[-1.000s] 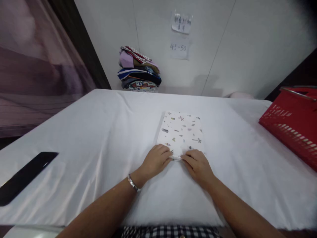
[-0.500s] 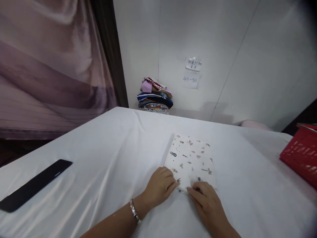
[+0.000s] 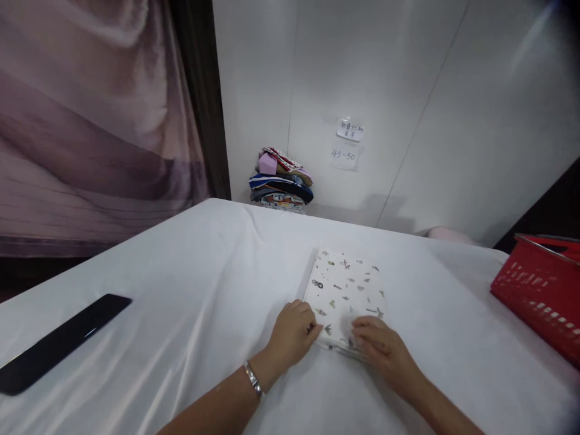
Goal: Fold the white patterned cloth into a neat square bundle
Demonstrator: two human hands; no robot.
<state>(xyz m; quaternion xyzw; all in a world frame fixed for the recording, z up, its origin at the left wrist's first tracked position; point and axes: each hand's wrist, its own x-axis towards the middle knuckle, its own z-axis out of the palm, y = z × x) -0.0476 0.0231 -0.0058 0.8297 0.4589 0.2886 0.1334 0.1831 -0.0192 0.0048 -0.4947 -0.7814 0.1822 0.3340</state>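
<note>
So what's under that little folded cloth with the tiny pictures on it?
The folded patterned cloth lies on the white sheet covering the table. The left hand and right hand grip its near edge. Anything between cloth and sheet is hidden.

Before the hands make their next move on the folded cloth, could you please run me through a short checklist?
1. Left hand on the near edge of the folded cloth: ok.
2. Right hand on the near edge too: ok.
3. Cloth lying flat and square on the white table: ok.
4. Grip firm under the fingers: cannot tell.
5. Red basket and black strip well apart from the cloth: ok.
</note>
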